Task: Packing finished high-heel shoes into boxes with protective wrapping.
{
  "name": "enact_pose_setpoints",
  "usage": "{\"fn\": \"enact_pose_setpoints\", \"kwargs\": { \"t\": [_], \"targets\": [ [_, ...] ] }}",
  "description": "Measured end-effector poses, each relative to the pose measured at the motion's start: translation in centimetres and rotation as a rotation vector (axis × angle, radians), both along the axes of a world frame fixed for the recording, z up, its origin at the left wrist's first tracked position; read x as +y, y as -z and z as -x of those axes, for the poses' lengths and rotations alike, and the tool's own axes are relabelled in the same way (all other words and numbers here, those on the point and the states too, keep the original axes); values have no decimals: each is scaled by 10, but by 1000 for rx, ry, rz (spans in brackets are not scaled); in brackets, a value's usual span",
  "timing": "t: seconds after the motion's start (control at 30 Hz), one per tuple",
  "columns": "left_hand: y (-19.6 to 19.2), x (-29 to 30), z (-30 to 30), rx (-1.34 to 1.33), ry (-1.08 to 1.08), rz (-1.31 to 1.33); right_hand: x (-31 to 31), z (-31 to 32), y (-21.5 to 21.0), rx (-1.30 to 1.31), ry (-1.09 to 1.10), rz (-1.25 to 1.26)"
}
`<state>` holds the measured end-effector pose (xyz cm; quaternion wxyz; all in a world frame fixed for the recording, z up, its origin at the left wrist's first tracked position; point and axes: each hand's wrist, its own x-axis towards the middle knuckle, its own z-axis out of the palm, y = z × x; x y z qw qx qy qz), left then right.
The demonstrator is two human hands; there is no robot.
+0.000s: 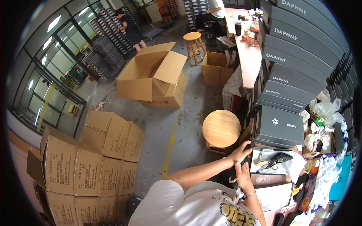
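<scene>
My left hand (pixel 240 153) reaches to the near corner of an open shoebox (pixel 256 155), thumb and forefinger apart at its edge. Inside that box a black shoe (pixel 277 160) with a shiny metal ornament lies on white tissue paper (pixel 294 165). Just below the left hand is my right hand (pixel 244 179), its fingers curled and pointing up beside a dark item with small shiny parts (pixel 231 181). That item is partly hidden by the hand and shirt, so its kind is unclear. A closed dark grey shoebox (pixel 281 126) sits just beyond the open one.
Tall stacks of grey shoeboxes (pixel 298 49) rise at the right. A round wooden stool (pixel 221 128) stands by the bench. Large open carton (pixel 166 86) on the floor; stacked cartons (pixel 90 169) at left. Plastic bags (pixel 326 109) and tissue clutter the bench. Two people are farther back.
</scene>
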<state>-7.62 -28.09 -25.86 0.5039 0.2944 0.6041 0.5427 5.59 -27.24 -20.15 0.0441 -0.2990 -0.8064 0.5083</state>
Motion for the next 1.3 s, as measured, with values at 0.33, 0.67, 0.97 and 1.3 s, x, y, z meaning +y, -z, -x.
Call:
{"fn": "enact_pose_setpoints", "kwargs": {
  "t": [0.33, 0.67, 0.97, 1.3],
  "targets": [
    [10, 5, -6, 22, 8, -54, 0, -6, 1, -124, -55, 39],
    [-16, 21, -11, 155, 87, -12, 11, -14, 34, -122, 77, 38],
    [-40, 15, -18, 92, 211, -4, 8, -38, 2, 21, -39, 79],
    [-39, 20, -10, 128, 263, 2, -14, -60, -20, 174, -52, 39]
  ]
}}
